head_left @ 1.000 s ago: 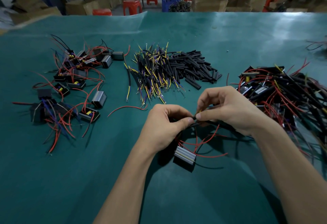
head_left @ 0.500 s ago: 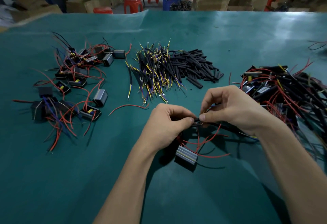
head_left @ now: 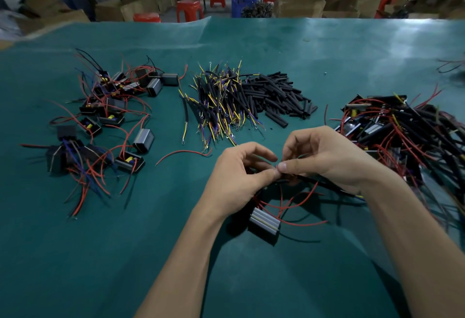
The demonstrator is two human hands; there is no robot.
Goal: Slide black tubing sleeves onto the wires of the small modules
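Your left hand [head_left: 236, 174] pinches red wire ends; your right hand [head_left: 324, 156] pinches the black sleeve [head_left: 324, 184], whose length runs rightward from that meeting point.

There is a single view, from a wide-angle camera worn on the person's head. It looks forward and down across the green bench [head_left: 251, 280], close above the hands [head_left: 276, 169], whose forearms enter from the bottom edge. The bench fills most of the frame, bowed by the lens; its far edge lies near the top, with stools [head_left: 188, 9] and cardboard boxes [head_left: 299, 6] beyond.
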